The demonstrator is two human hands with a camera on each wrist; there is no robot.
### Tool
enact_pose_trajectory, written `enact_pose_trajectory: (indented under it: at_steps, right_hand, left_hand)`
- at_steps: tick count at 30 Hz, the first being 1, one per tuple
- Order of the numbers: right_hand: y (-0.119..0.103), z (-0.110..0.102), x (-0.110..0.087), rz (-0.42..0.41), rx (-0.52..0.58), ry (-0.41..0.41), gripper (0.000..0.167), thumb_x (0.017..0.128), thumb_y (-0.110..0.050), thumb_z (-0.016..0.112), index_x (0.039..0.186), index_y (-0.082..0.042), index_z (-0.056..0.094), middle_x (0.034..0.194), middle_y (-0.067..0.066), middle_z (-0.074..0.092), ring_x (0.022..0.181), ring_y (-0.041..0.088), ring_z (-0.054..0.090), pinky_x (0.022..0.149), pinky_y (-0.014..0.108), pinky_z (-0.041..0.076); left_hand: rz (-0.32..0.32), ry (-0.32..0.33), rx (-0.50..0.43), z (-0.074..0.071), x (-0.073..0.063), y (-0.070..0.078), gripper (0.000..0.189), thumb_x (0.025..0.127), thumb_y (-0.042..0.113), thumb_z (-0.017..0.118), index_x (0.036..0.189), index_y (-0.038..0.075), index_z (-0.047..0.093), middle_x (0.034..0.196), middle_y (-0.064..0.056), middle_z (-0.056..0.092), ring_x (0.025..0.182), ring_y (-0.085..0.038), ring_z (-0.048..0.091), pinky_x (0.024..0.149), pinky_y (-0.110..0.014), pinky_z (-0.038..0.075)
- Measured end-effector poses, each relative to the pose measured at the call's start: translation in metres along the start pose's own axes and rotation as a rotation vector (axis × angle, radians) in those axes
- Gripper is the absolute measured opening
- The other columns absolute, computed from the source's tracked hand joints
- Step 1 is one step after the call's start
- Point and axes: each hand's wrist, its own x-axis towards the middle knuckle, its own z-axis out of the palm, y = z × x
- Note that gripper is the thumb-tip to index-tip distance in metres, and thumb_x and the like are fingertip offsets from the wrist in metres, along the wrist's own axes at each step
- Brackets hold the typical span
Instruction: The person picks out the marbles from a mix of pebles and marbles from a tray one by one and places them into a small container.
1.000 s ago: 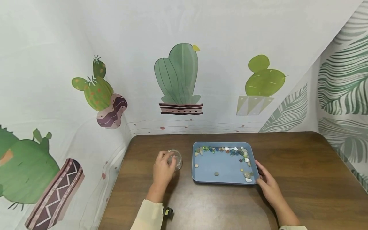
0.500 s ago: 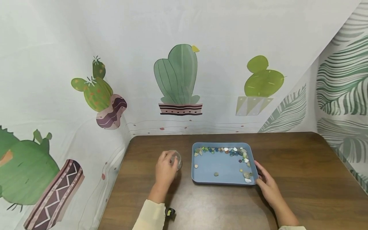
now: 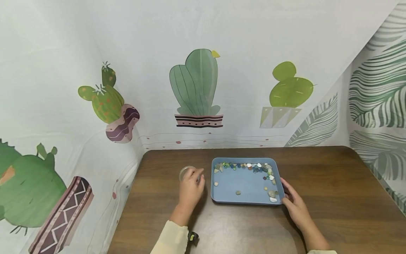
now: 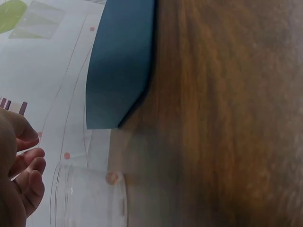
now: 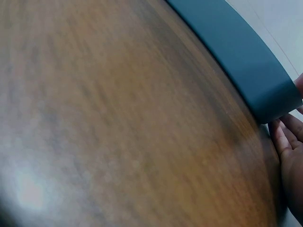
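My left hand (image 3: pixel 191 188) is in the air between a small clear jar (image 3: pixel 182 172) and a blue tray (image 3: pixel 244 180), its fingers loosely bent. Nothing shows between these fingers (image 4: pixel 33 187) in the left wrist view, where the clear jar (image 4: pixel 90 198) stands upright just below them. The hand partly hides the jar in the head view. My right hand (image 3: pixel 295 205) grips the tray by its near right corner, thumb at the rim and the other fingers along the outer side. The right wrist view shows the right hand (image 5: pixel 292 142) at the tray's end wall (image 5: pixel 251 66).
Several pebbles and coloured glass beads lie along the tray's far and right edges. A grey pebble (image 3: pixel 238 193) and a pale pebble (image 3: pixel 216 183) lie apart from them inside it. Tray and jar stand on a brown wooden table (image 3: pixel 241 229), with a cactus-print cloth (image 3: pixel 241 88) behind.
My left hand has moved from over the jar rightward toward the tray, and its fingers have come off the jar. The right hand keeps its grip on the tray, which has stayed in place.
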Motion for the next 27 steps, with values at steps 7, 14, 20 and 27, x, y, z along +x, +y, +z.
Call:
enact_pose_trajectory:
  at_steps: [7,14,20,27]
  right_hand:
    - [0.001,0.0,0.0,0.004,0.004,0.0,0.074,0.095,0.004,0.048,0.161,-0.02,0.028,0.162,0.021,0.031,0.121,-0.017,0.034,0.093,-0.003,0.03]
    - [0.001,0.0,0.0,0.001,0.017,0.003,0.074,0.093,0.006,0.049,0.16,-0.016,0.028,0.162,0.022,0.032,0.121,-0.018,0.034,0.094,-0.004,0.03]
    - [0.002,0.0,-0.001,-0.005,0.019,0.007,0.075,0.092,0.007,0.048,0.16,-0.017,0.029,0.161,0.022,0.033,0.122,-0.016,0.036,0.094,-0.003,0.031]
    - [0.002,0.0,-0.001,-0.005,0.021,0.0,0.074,0.093,0.006,0.049,0.16,-0.017,0.029,0.161,0.022,0.032,0.122,-0.017,0.035,0.094,-0.003,0.031]
  left_hand:
    - [0.033,-0.03,0.01,0.004,0.003,0.008,0.021,0.088,0.015,0.074,0.109,0.011,0.078,0.099,-0.003,0.072,0.081,-0.018,0.068,0.071,-0.036,0.057]
    - [0.056,-0.074,-0.009,0.016,0.005,0.01,0.02,0.09,0.015,0.073,0.109,0.01,0.078,0.106,-0.002,0.074,0.076,-0.008,0.069,0.063,-0.024,0.057]
    - [0.084,-0.101,-0.007,0.024,0.007,0.009,0.021,0.087,0.011,0.075,0.108,0.007,0.078,0.108,-0.002,0.074,0.077,-0.008,0.069,0.064,-0.023,0.057]
    - [0.078,-0.183,0.07,0.024,0.012,0.015,0.022,0.089,0.014,0.074,0.11,0.009,0.077,0.11,-0.002,0.074,0.09,-0.016,0.074,0.071,-0.033,0.061]
